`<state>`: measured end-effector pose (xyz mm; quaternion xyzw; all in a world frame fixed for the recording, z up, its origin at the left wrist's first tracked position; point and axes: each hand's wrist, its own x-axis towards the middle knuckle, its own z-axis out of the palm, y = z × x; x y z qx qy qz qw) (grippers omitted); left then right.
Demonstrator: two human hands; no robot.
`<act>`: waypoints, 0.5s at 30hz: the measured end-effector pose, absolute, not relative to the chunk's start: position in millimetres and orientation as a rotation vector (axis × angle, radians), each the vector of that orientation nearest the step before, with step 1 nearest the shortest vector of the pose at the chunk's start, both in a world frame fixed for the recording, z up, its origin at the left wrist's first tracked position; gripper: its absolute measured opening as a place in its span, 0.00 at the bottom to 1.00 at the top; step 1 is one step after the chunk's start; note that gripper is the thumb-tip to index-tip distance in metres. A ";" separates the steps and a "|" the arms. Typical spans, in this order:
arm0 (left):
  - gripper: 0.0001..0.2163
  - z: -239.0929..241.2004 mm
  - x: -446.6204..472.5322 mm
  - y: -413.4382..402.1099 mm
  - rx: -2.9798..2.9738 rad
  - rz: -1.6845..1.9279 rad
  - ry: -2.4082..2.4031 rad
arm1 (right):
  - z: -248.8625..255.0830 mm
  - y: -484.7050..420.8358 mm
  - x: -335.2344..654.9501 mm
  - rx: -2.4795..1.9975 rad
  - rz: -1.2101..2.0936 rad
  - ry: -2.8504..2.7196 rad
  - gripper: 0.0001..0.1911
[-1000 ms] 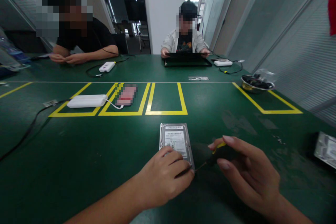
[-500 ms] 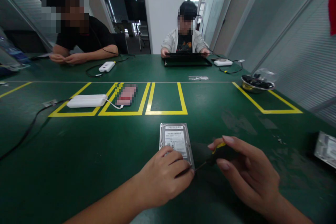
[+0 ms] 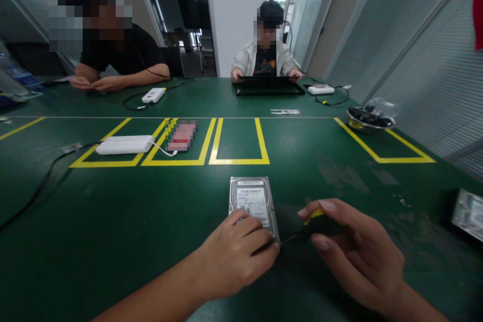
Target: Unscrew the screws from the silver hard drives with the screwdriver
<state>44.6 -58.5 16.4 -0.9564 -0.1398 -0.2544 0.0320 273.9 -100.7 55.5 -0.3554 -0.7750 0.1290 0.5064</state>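
Observation:
A silver hard drive point(image 3: 252, 201) with a white label lies on the green table in front of me. My left hand point(image 3: 241, 251) is closed over its near end, fingers curled around the drive's edge. Beside it, my right hand point(image 3: 354, 246) grips a screwdriver point(image 3: 315, 221) with a black and yellow handle. The thin shaft points left, its tip at the drive's near right side, close to my left fingertips. Just where the tip touches is hidden by those fingers.
Another drive point(image 3: 470, 214) sits at the right edge. Farther off stands a metal bowl point(image 3: 370, 123) of dark items. A white power bank point(image 3: 124, 145) is cabled to a phone point(image 3: 182, 136) among yellow tape marks. Two people sit across the table; one holds a black panel point(image 3: 269, 86).
My right hand has shifted slightly, with the screwdriver handle turned a little in its fingers. The left hand and the hard drive have stayed in place.

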 end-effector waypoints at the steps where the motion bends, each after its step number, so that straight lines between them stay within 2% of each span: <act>1: 0.07 16.3 44.5 -58.4 -2.941 -0.787 -0.430 | 55.6 -100.9 274.3 -0.850 0.308 -1.877 0.32; 15: 0.08 16.0 43.9 -58.9 -2.959 -0.828 -0.409 | 63.1 -104.0 276.5 -0.868 0.167 -2.007 0.34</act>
